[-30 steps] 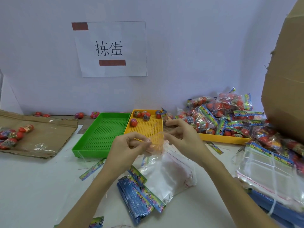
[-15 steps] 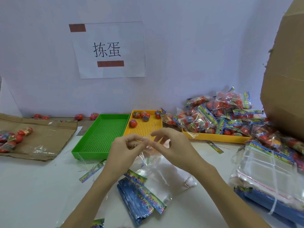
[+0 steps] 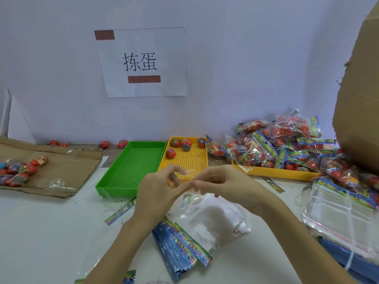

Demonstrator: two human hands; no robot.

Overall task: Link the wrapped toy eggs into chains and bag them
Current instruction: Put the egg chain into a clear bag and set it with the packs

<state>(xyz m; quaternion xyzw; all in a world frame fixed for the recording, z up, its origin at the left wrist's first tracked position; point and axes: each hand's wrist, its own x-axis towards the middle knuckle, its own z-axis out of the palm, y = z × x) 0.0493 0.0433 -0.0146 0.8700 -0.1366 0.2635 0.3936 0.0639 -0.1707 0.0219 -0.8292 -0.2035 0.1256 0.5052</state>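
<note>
The left hand [image 3: 158,189] and the right hand [image 3: 225,185] meet fingertip to fingertip above the bench [image 3: 51,232], both pinching the mouth of a thin clear bag [image 3: 194,171]. The loose wrapped eggs [image 3: 180,145] lie just beyond, in the yellow tray [image 3: 188,158] (about equally near to both hands). The finished packs [image 3: 276,144] are piled further to the right.
</note>
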